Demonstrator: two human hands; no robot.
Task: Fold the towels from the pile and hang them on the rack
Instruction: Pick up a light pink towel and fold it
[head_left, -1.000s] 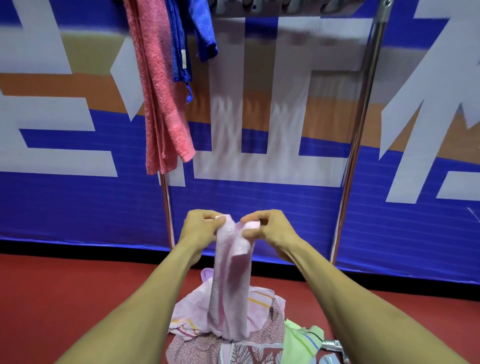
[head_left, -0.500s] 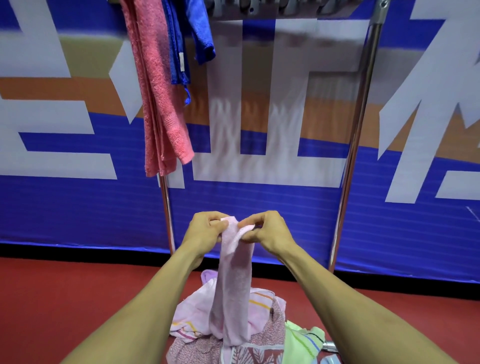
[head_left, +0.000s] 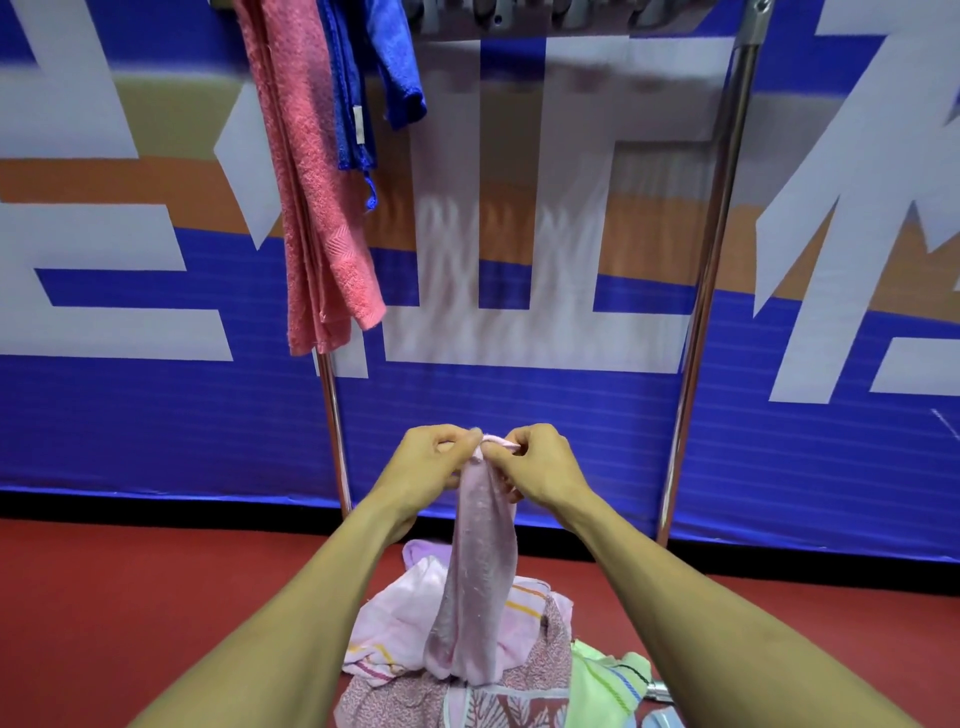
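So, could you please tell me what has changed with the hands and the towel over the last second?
The left hand and right hand moved closer together, bunching the pale pink towel's top edge narrower. Both keep pinching it. The pile and the hung towels on the rack stayed put.

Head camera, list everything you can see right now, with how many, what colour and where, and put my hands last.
pink towel: one, pale pink, hanging from both hands above the pile
pile of towels: one heap, pink, striped, patterned and green pieces, on the floor under the hands
coral towel: one, salmon pink, hanging from the rack at upper left
blue towel: at least one, royal blue, hanging beside the coral towel
rack: one, shiny metal, two upright poles and a top bar
banner: one, blue, orange and white, behind the rack
floor: red
left hand: pinching the pink towel's top edge
right hand: pinching the same edge, close beside the left
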